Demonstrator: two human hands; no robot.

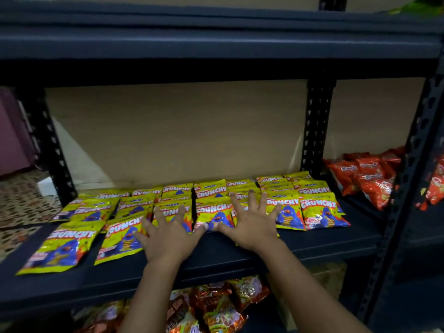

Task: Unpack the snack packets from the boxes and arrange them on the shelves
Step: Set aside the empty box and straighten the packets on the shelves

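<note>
Fingers (251, 198) of both hands are spread flat, gripping nothing: left hand (168, 236) and right hand (249, 222) press on yellow packets (213, 212) lying in rows on the dark shelf (216, 258). Red packets (365, 176) lie on the neighbouring shelf, right.

I see the yellow Crunchy packets (211, 207) lying flat in overlapping rows on the dark shelf (216, 255), label side up, each with a red-and-white logo and a blue figure. My left hand (168, 236) and right hand (252, 224) lie spread on the front row, thumbs nearly meeting over one packet. Further rows lie just beyond my fingertips, toward the back. Two loose packets (84, 241) lie left of my left hand, nearer the shelf's front edge, slightly askew.
</note>
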